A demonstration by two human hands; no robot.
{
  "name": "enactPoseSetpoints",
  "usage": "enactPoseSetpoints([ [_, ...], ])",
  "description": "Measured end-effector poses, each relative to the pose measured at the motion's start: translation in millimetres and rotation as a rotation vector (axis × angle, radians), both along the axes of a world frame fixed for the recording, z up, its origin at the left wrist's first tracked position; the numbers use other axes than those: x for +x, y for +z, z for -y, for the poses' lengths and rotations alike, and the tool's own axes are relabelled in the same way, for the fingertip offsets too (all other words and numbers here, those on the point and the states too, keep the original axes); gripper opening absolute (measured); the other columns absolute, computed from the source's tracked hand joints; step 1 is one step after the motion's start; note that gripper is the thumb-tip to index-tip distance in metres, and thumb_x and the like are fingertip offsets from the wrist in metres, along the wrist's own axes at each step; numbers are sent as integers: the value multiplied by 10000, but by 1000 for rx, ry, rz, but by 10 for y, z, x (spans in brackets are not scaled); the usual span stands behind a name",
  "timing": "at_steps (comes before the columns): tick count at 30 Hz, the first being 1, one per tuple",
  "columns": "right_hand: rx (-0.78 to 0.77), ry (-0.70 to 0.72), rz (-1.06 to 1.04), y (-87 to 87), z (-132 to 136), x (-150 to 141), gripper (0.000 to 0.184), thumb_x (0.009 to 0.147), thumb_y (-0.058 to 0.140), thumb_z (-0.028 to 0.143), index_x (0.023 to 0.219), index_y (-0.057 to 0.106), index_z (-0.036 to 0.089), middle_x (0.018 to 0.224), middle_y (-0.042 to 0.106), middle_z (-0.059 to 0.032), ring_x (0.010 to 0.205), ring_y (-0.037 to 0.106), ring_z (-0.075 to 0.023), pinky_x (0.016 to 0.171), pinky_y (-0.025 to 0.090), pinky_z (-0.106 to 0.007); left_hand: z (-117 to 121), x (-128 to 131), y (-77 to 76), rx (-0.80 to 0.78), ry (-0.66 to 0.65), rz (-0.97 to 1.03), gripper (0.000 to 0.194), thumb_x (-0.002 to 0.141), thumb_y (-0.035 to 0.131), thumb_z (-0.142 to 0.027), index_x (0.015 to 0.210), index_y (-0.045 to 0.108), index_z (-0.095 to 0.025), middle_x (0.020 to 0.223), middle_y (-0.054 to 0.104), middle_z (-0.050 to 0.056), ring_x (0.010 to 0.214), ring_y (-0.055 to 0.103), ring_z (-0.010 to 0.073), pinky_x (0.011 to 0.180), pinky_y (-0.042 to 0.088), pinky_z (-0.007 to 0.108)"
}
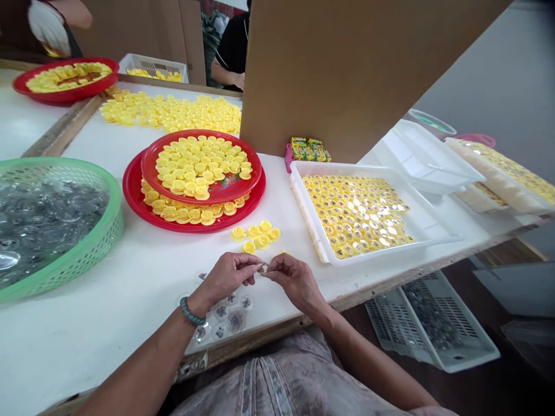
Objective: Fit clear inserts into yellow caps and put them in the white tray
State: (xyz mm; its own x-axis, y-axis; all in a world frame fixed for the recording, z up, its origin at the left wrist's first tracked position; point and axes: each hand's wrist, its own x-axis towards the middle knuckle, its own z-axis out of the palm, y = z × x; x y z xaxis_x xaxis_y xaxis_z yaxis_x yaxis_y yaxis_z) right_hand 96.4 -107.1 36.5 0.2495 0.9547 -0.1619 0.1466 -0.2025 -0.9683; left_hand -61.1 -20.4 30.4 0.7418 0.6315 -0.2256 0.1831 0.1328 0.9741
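Note:
My left hand (pixel 229 276) and my right hand (pixel 295 281) meet above the front of the white table, fingertips pinched together. Between them is a small pale piece (pixel 263 268), mostly covered by the fingers, so its kind cannot be made out. Just beyond lie several loose yellow plastic cups (pixel 261 234). Below my left wrist, several clear round plastic covers (pixel 222 312) with small dark prints rest on the table. To the right, a white tray (pixel 314 231) holds rows of yellow pieces with shiny, printed tops (pixel 359 214).
Two stacked red trays (pixel 130 188) of yellow cups stand ahead. A green basket (pixel 115 208) of clear parts is at left. A cardboard panel (pixel 329 75) rises behind small yellow-green boxes (pixel 310 150). White crates (pixel 472 341) sit below the right edge. Co-workers (pixel 229 55) are across the table.

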Motion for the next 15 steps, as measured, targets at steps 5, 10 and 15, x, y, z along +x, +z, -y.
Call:
enactPoseSetpoints([
  [5,28,-71,-227,17,-70,-5,189,656,731,298,713,597,178,638,585,24,606,521,-109,593,437,-245,-8,-12,42,-107,57,107,267,761,606,-285,963,685,-130,650,642,32,604,552,124,591,440,231],
  [10,77,-166,-405,-60,-114,-53,213,638,754,288,732,597,179,692,592,23,613,542,-100,623,466,-255,26,25,24,-150,133,84,258,705,675,-299,902,690,-134,746,665,53,626,574,134,603,451,243],
  [15,55,-103,-293,-118,-59,-60,188,721,690,299,822,582,183,729,596,4,647,582,-124,660,499,-294,17,31,-1,-100,186,58,207,722,658,-333,768,672,-131,654,613,22,589,531,118,579,423,231],
])
